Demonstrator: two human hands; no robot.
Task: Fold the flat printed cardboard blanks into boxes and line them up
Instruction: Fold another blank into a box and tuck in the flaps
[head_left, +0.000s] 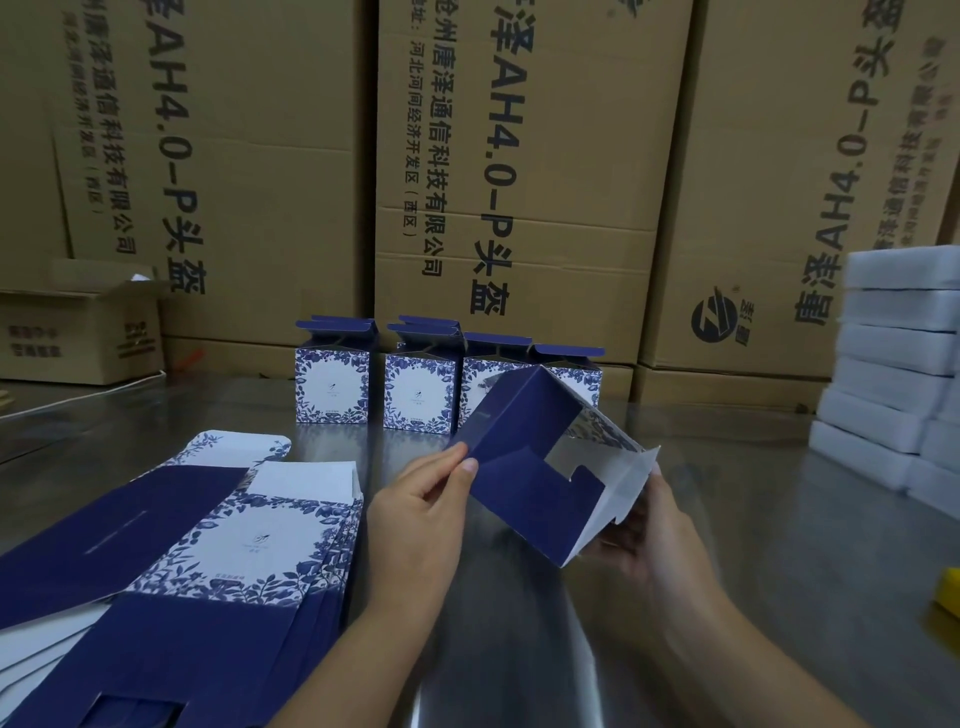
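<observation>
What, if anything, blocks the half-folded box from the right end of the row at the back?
Nothing visible. The half-folded box, held by the left hand and right hand, hangs just in front of the row of folded boxes; bare steel table lies right of the last one.

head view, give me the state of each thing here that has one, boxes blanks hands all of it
box being folded: half formed, tilted, held off the table, end flaps open
left hand: pinching a blue flap edge
right hand: gripping the white flap end
folded boxes: four upright in a row, top flaps open
flat blanks: stacked, unfolded
small brown carton: flap open
white foam trays: stacked
</observation>
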